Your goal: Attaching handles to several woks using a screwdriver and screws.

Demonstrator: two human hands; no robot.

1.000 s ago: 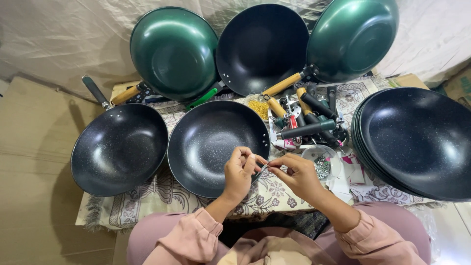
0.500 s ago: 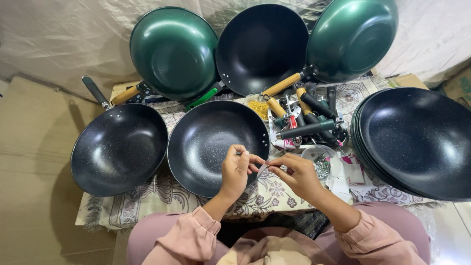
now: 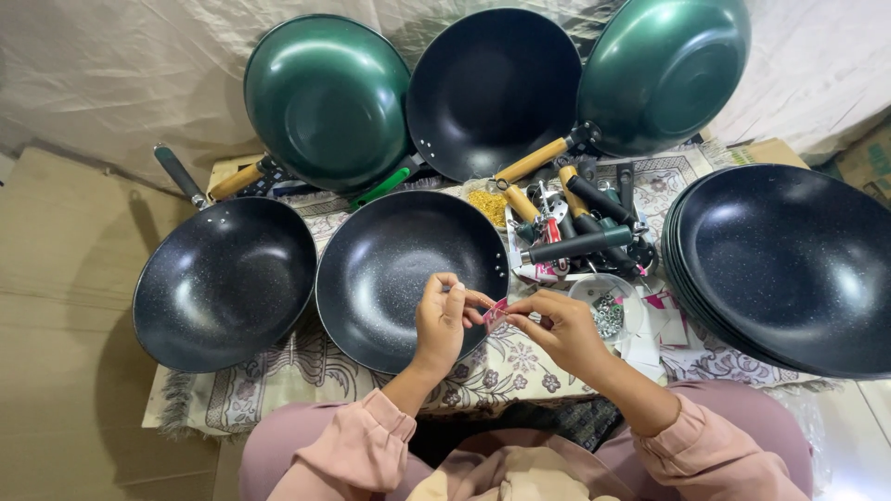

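Above the near rim of the speckled black handleless wok (image 3: 408, 278), the left hand (image 3: 443, 320) and right hand (image 3: 560, 329) pinch a small pink paper tag (image 3: 494, 312) between their fingertips. So slight a grip could let it tear or slip down onto the floral patterned cloth (image 3: 506, 366) or into the pan. Compared with a second ago, the hands sit a touch closer together, the tag now showing plainly between them.

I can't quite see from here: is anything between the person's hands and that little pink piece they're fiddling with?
Nothing visible. The left hand and right hand both pinch the small pink piece directly with bare fingertips, above the near rim of the black speckled wok. No tool or cloth lies between fingers and piece.
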